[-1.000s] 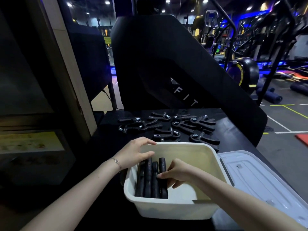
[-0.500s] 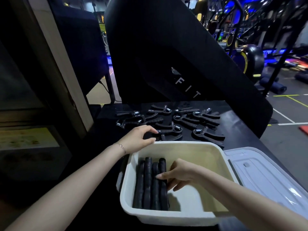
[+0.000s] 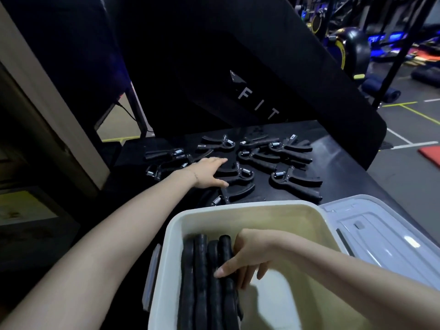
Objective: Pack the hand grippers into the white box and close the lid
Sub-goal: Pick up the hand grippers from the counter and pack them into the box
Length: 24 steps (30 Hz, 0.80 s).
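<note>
The white box (image 3: pixel 171 234) stands open at the near edge of the black table. Black hand grippers (image 3: pixel 204 277) stand side by side along its left wall. My right hand (image 3: pixel 245 256) is inside the box, fingers resting against those grippers. Several loose black hand grippers (image 3: pixel 295 179) with steel springs lie scattered on the table beyond the box. My left hand (image 3: pixel 209 172) reaches over the box's far rim, fingers spread, lying on one loose hand gripper (image 3: pixel 235 173). The white lid (image 3: pixel 381 234) lies flat to the right of the box.
The black table (image 3: pixel 352 172) ends at right above a grey gym floor with painted lines. A tall black panel (image 3: pixel 238 67) lettered "FIT" rises just behind the loose grippers. A pale pillar (image 3: pixel 47 96) stands at left. Gym machines fill the far right.
My left hand left the box's far-left rim and reached forward onto a loose hand gripper. My right hand stayed on the packed grippers. The view tilted down and closer.
</note>
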Each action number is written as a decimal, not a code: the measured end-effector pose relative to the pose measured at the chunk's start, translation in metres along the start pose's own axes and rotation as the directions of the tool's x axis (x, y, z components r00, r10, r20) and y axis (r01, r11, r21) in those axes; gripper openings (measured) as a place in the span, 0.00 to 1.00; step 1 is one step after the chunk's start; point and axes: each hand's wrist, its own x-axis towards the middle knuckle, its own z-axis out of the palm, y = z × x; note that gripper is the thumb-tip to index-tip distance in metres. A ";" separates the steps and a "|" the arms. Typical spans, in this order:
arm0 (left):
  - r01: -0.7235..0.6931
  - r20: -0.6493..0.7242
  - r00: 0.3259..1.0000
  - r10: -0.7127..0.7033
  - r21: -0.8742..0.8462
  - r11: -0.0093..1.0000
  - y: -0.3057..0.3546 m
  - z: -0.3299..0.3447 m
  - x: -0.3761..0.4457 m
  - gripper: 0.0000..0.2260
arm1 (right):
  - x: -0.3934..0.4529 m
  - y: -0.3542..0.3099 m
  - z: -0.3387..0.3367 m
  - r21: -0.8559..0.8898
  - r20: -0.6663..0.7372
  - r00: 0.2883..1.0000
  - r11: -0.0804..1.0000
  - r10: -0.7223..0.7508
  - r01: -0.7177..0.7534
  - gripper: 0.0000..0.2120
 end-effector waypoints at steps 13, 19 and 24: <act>-0.079 0.139 0.989 0.055 0.171 0.982 -0.008 0.039 0.060 0.33 | 0.006 -0.002 -0.013 -0.146 -0.086 0.995 0.989 -0.049 0.036 0.26; -0.098 0.101 0.992 0.081 0.174 0.980 -0.012 0.050 0.071 0.29 | 0.004 -0.002 -0.026 -0.083 -0.098 0.993 0.995 -0.060 0.052 0.24; -0.097 0.020 0.995 0.095 0.189 0.977 -0.009 0.049 0.072 0.28 | -0.003 -0.005 -0.025 -0.156 -0.176 0.979 0.985 -0.104 0.076 0.21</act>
